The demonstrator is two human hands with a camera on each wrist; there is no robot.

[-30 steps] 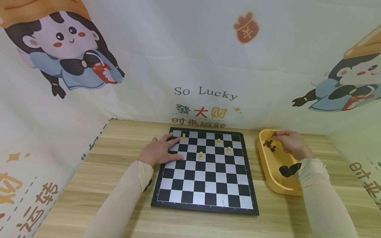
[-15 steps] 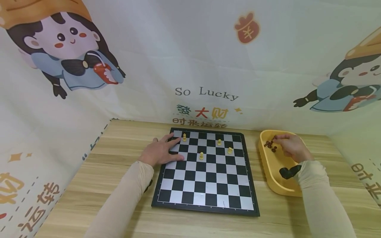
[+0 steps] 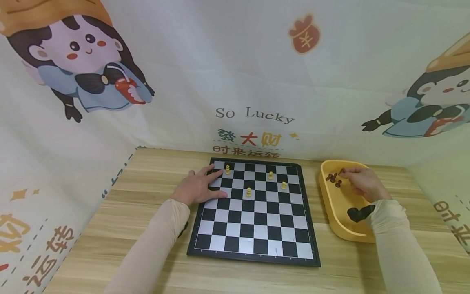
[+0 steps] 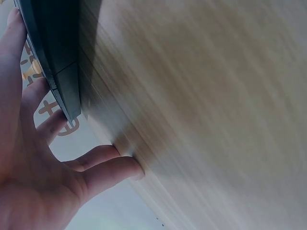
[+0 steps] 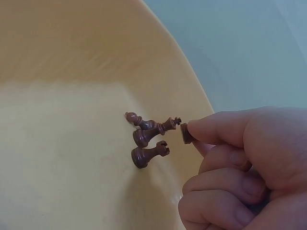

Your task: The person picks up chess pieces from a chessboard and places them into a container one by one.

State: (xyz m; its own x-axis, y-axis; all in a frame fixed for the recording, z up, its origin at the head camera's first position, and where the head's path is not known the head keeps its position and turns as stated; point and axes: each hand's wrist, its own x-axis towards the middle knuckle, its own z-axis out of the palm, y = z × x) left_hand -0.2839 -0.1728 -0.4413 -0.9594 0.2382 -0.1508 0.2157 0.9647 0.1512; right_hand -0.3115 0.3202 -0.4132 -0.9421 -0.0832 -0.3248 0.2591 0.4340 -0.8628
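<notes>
My left hand (image 3: 196, 188) lies with spread fingers over the left edge of the black-and-white chessboard (image 3: 253, 220). In the left wrist view, two of its fingers reach the tabletop beside the board's dark side (image 4: 57, 52). Over the yellow tray, my right hand (image 3: 361, 183) pinches a dark brown chess piece (image 5: 186, 133) between thumb and forefinger; its kind is mostly hidden. Just left of the fingertips, a brown rook (image 5: 149, 154), a king (image 5: 156, 132) and a bishop (image 5: 138, 120) lie on their sides in the tray.
Cream chess pieces stand on the board: a tall one (image 3: 227, 169) near my left fingers, one (image 3: 248, 192) mid-board, and two (image 3: 270, 175) at the right. The yellow tray (image 3: 334, 222) stands right of the board on the wooden table (image 3: 147, 163). A printed cloth (image 3: 183, 81) hangs behind.
My right hand has shifted slightly right, away from the brown pieces in the tray, with the pinched piece in its fingertips. The left hand stays where it was.
</notes>
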